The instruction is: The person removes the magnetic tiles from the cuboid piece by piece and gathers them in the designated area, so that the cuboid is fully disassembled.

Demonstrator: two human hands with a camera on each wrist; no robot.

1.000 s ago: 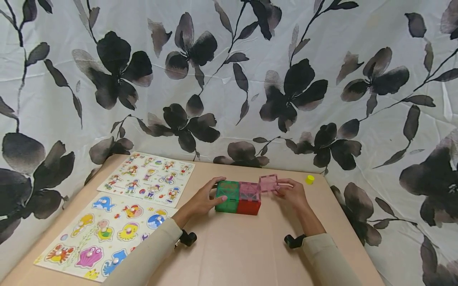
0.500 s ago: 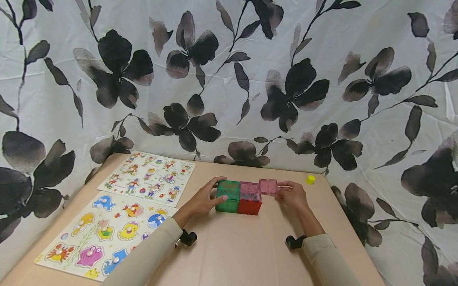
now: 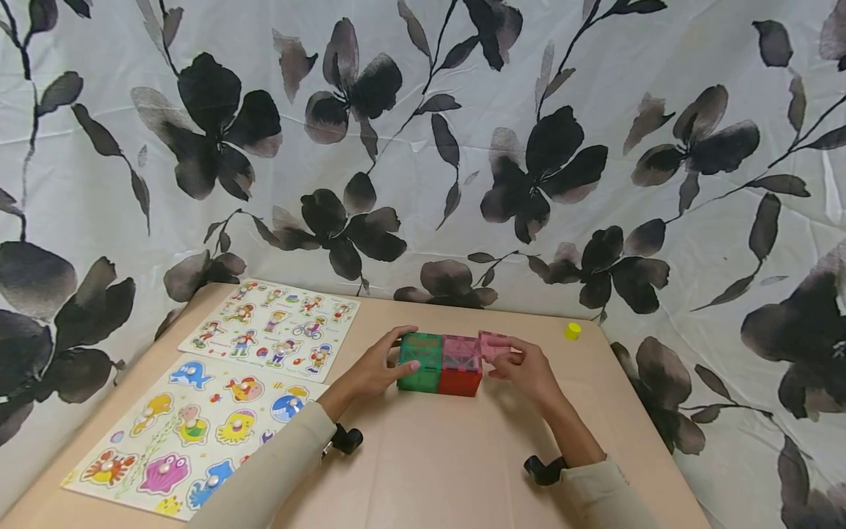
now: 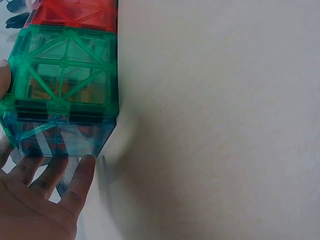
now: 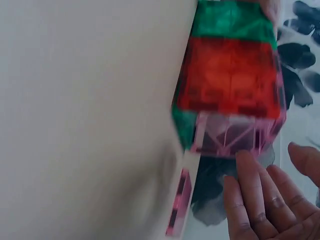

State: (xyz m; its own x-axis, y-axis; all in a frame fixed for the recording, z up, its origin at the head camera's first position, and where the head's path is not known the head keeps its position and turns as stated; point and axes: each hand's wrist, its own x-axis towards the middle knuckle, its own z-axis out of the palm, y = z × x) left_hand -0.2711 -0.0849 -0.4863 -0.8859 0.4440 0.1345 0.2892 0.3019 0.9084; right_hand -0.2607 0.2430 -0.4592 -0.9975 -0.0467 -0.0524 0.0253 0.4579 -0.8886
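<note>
A box built of translucent magnetic tiles [image 3: 439, 364] stands on the table, green at left, pink and red at right; its left end shows blue in the left wrist view. My left hand [image 3: 373, 367] holds the green end, thumb on a green tile [image 4: 65, 70] and fingertips at the blue face. At the other end my right hand [image 3: 529, 367] extends its fingers to the pink end face [image 5: 225, 135], thumb apart. A pink tile [image 3: 490, 344] lies beside the box's far right corner, partly hidden by the right fingers.
Two picture boards lie at left: one with children figures [image 3: 274, 323], one with sea animals [image 3: 192, 433]. A small yellow cylinder [image 3: 572, 331] stands near the back right corner. Behind the table [image 3: 423, 470] hangs a floral curtain [image 3: 423, 147].
My right hand lowered the loose pink tile flat, let it go and moved left to the pink end of the box. The left hand and the box stayed put.
</note>
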